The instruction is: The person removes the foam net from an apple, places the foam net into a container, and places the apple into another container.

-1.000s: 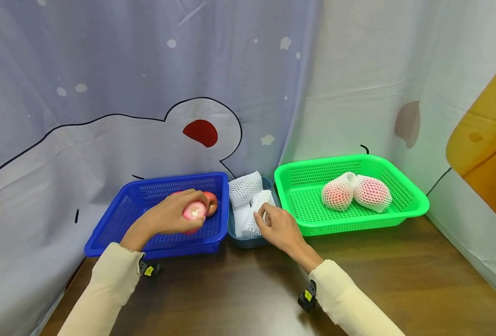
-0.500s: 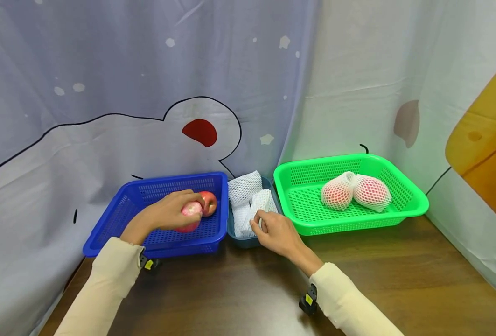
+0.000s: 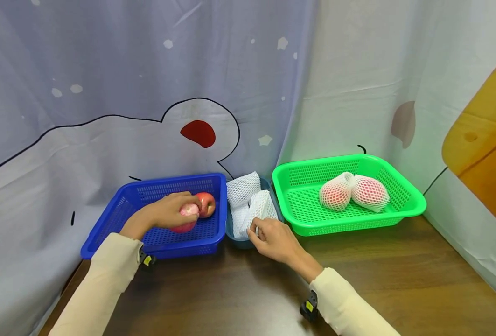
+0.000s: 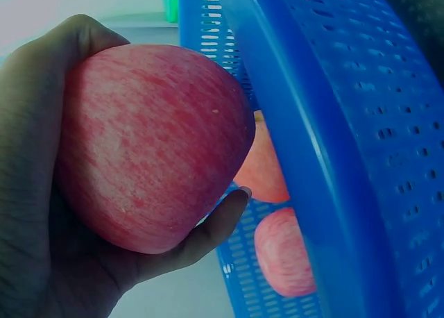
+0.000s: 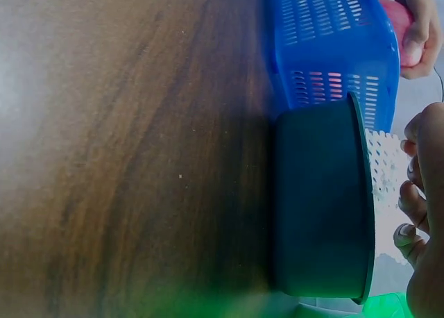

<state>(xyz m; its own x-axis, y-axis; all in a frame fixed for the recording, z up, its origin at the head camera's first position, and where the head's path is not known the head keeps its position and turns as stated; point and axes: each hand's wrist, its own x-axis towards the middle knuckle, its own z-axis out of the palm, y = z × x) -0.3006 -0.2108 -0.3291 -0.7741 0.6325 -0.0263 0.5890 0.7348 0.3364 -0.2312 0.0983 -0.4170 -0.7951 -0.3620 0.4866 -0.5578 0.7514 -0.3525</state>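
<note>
My left hand (image 3: 164, 213) grips a red apple (image 4: 152, 148) over the blue basket (image 3: 126, 200), with fingers and thumb wrapped around its sides. The apple's pale end (image 3: 189, 209) faces the head camera. Two more apples lie in that basket in the left wrist view; one red apple (image 3: 206, 204) shows just right of the hand in the head view. My right hand (image 3: 278, 240) is at the front of the small dark teal bin (image 5: 322, 207). Its thumb and index finger pinch the edge of a white foam net (image 3: 259, 203). Other foam nets (image 3: 243, 187) lie in the bin.
A bright green basket (image 3: 298, 224) stands at the right, holding two net-covered apples (image 3: 336, 193). The small bin sits tightly between the two baskets. All stand on a brown wooden table (image 3: 231, 289), with a patterned curtain (image 3: 138, 70) hanging behind.
My right hand has drawn slightly toward me and left, and the foam net's edge has shifted with its fingertips. My left hand has lowered the apple slightly and moved a little left.
</note>
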